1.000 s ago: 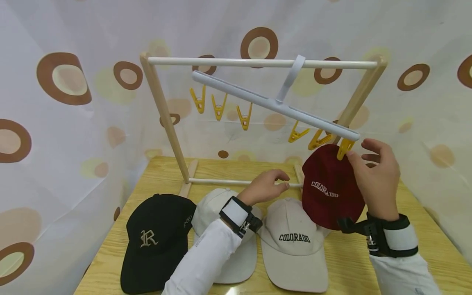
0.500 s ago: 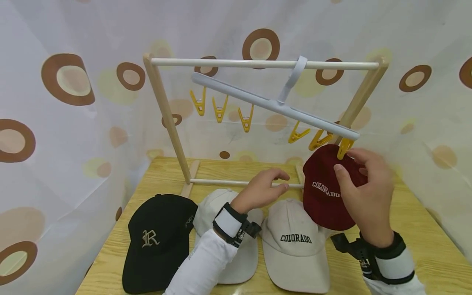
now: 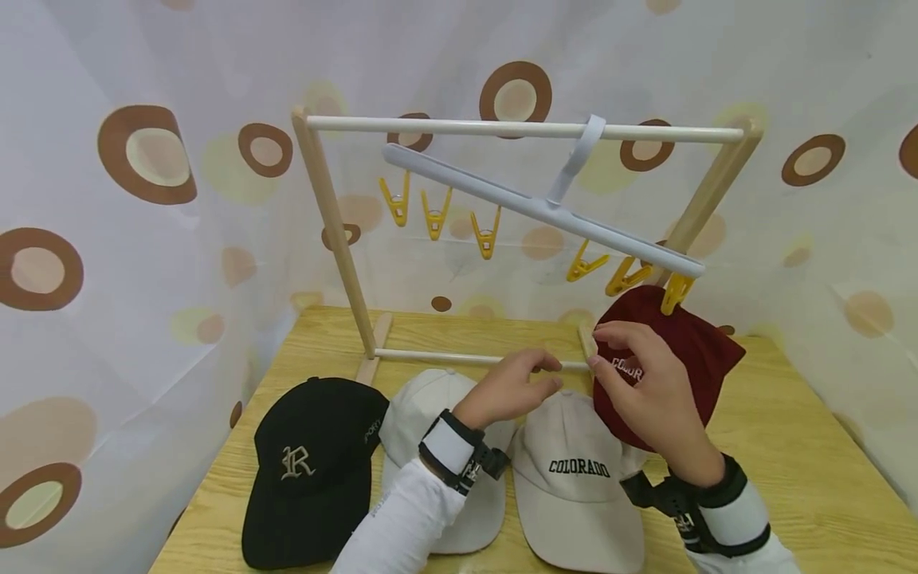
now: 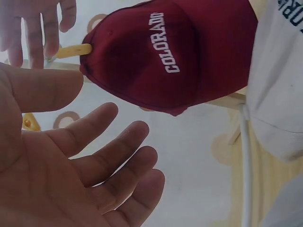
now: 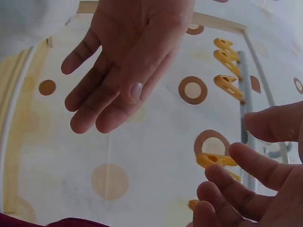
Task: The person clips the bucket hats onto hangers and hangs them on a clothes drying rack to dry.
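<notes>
A maroon "COLORADO" cap (image 3: 692,343) hangs from the yellow clip (image 3: 675,292) at the low right end of a tilted grey hanger bar (image 3: 531,203). My right hand (image 3: 598,351) hovers just in front of the cap's left side, fingers loosely curled and holding nothing. My left hand (image 3: 548,373) floats beside it above the beige caps, fingers relaxed and empty. In the left wrist view the maroon cap (image 4: 175,52) hangs clear of my open left palm (image 4: 71,165). The right wrist view shows both hands empty, with yellow clips (image 5: 227,56) behind.
The bar hooks onto a wooden rack (image 3: 459,125) at the back of the table (image 3: 803,446). A black cap (image 3: 308,462), a white cap (image 3: 430,406) and a beige "COLORADO" cap (image 3: 574,478) lie in a row at the front. Spotted curtains close in all sides.
My right hand let go of the end clip and dropped down-left in front of the maroon cap, which now hangs on its own. The left hand barely moved.
</notes>
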`<action>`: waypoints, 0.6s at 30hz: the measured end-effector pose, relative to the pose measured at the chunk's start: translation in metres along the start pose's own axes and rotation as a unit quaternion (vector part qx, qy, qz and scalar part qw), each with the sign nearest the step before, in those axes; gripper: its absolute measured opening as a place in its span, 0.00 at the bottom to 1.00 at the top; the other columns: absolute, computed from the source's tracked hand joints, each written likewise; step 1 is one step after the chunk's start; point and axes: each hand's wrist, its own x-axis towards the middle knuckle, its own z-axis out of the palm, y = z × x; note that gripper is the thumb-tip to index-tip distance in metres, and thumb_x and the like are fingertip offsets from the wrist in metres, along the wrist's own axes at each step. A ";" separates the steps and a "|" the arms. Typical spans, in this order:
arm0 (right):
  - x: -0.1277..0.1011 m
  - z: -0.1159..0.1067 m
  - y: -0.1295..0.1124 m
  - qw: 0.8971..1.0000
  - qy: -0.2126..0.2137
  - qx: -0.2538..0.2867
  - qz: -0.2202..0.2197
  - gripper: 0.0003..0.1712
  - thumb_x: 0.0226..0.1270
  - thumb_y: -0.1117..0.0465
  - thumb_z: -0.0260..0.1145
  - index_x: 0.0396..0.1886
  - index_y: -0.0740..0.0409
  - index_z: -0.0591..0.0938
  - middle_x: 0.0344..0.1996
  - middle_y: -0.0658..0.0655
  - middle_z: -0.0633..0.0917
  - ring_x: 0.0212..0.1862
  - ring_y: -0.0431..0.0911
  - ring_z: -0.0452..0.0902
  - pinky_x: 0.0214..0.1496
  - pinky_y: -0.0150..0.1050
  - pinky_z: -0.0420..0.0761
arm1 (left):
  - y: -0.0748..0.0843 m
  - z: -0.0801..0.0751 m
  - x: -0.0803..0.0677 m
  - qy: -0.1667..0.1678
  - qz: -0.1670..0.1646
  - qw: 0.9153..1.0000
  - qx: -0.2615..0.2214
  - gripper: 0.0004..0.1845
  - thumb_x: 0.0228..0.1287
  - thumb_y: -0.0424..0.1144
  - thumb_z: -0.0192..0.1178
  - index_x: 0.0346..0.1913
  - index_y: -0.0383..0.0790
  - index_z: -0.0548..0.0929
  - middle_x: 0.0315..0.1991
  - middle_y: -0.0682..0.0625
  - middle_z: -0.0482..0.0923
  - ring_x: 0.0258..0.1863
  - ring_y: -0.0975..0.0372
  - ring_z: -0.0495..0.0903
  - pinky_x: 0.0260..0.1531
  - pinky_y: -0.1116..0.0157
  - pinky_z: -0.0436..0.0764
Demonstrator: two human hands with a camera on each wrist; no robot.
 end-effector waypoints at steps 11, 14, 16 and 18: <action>-0.014 0.033 0.036 0.995 -0.095 -0.006 0.042 0.15 0.63 0.71 0.68 0.50 0.63 0.81 0.41 0.59 0.83 0.36 0.41 0.75 0.34 0.34 0.78 | -0.026 0.020 0.009 -0.008 -0.068 0.998 -0.002 0.20 0.75 0.48 0.52 0.62 0.43 0.78 0.62 0.46 0.79 0.62 0.54 0.77 0.58 0.59 0.78; -0.015 0.041 0.044 0.990 -0.126 0.004 0.057 0.15 0.65 0.71 0.65 0.51 0.64 0.80 0.43 0.62 0.83 0.37 0.47 0.79 0.34 0.33 0.76 | -0.031 0.025 0.014 -0.002 -0.079 0.997 0.001 0.20 0.75 0.47 0.52 0.62 0.41 0.78 0.60 0.45 0.80 0.60 0.54 0.79 0.55 0.60 0.79; -0.016 0.046 0.049 0.985 -0.153 0.011 0.079 0.15 0.66 0.70 0.62 0.53 0.65 0.79 0.47 0.64 0.83 0.39 0.51 0.81 0.36 0.35 0.77 | -0.033 0.029 0.017 0.003 -0.095 0.995 0.003 0.20 0.74 0.46 0.53 0.62 0.40 0.79 0.60 0.45 0.80 0.58 0.54 0.80 0.54 0.61 0.80; -0.016 0.050 0.054 0.979 -0.178 0.009 0.103 0.16 0.68 0.70 0.61 0.54 0.65 0.79 0.50 0.65 0.82 0.43 0.54 0.82 0.39 0.39 0.79 | -0.035 0.033 0.020 0.007 -0.114 0.993 0.004 0.20 0.73 0.46 0.54 0.61 0.39 0.79 0.59 0.45 0.80 0.57 0.54 0.80 0.53 0.61 0.79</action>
